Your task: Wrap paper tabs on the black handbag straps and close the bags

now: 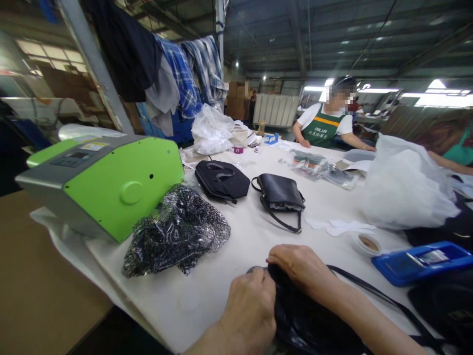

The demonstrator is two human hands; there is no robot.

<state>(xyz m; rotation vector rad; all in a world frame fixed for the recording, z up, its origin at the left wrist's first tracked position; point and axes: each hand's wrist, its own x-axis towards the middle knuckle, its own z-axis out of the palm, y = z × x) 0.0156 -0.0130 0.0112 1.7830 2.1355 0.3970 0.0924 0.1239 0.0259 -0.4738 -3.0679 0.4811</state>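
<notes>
A black, glossy bag point(310, 315) lies at the near edge of the white table, its thin strap trailing to the right. My left hand point(251, 305) is closed in a fist at the bag's left edge. Just beyond it, my right hand point(299, 266) curls over the bag's top edge with fingers bent down. The fingertips of both hands are partly hidden, and so is most of the bag under my right forearm. Farther off stand a black shoulder bag point(283, 191) with a strap and a flat black bag point(221, 180) with handles.
A green and grey machine point(125, 182) stands at left, with crumpled patterned plastic point(177, 231) before it. At right are a tape roll point(365, 244), a blue tray point(424, 261) and a white plastic bag point(406, 187). A co-worker in a green apron point(321, 129) stands across the table point(236, 227).
</notes>
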